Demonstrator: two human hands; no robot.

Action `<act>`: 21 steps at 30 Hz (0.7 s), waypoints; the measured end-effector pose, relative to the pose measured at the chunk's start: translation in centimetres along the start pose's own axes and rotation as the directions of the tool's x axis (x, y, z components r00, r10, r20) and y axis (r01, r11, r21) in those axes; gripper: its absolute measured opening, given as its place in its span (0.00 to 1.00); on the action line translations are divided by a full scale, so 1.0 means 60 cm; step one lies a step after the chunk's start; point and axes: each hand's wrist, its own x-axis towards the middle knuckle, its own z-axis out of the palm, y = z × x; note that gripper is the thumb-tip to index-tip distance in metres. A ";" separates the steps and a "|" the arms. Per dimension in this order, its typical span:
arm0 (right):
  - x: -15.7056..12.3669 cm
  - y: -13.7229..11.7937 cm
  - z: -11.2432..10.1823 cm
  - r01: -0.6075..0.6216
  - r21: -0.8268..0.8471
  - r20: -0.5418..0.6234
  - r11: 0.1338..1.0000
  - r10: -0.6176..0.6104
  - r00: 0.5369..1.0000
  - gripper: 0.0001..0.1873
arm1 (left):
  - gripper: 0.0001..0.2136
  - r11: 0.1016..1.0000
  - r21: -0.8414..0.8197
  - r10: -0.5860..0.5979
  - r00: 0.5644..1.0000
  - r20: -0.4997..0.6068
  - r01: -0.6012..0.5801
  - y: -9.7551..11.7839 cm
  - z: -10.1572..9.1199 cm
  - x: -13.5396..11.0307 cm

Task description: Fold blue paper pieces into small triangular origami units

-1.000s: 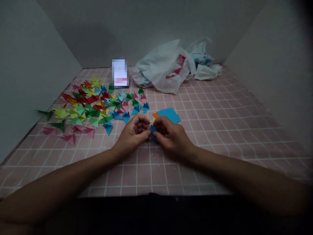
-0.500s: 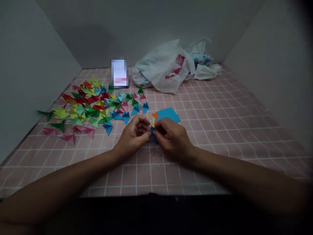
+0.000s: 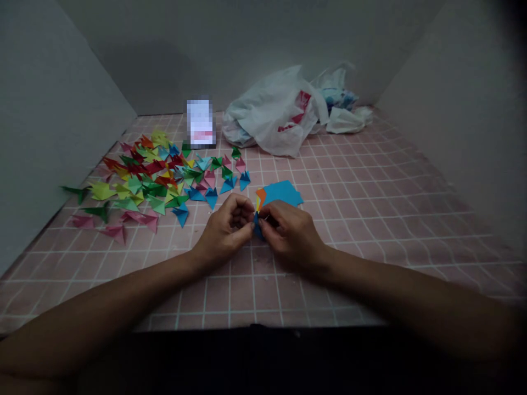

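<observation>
A small folded piece of blue origami paper (image 3: 258, 227) is pinched between my two hands above the table. My left hand (image 3: 228, 225) has its fingers curled, with thumb and forefinger at the paper's left edge. From the other side my right hand (image 3: 290, 230) grips it between thumb and forefinger, covering most of it. Just beyond the right hand lie flat sheets of blue paper (image 3: 284, 192), with an orange paper (image 3: 261, 196) and a bit of yellow paper (image 3: 257, 205) showing at their left.
Many folded paper cranes (image 3: 156, 170) in several colours spread over the left of the checked pink tablecloth (image 3: 370, 219). A lit phone (image 3: 200, 123) leans upright behind them. White plastic bags (image 3: 272, 115) lie at the back, and pale walls stand around the table.
The folded blue paper has turned slightly and looks narrower between my fingers. Both hands stay in nearly the same place.
</observation>
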 end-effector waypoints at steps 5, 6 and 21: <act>-0.001 0.000 0.000 0.011 -0.026 0.000 1.000 -0.011 1.000 0.06 | 0.11 1.000 0.017 0.014 1.000 0.005 -0.014 -0.001 0.000 -0.002; -0.002 -0.001 0.000 0.011 -0.036 0.004 0.999 -0.011 1.000 0.06 | 0.11 0.999 0.030 0.021 1.000 0.008 -0.021 -0.001 0.000 -0.002; 0.001 -0.002 -0.002 -0.026 0.019 0.039 0.999 0.025 0.999 0.05 | 0.11 1.000 -0.028 -0.007 0.999 -0.035 0.006 0.001 0.001 -0.002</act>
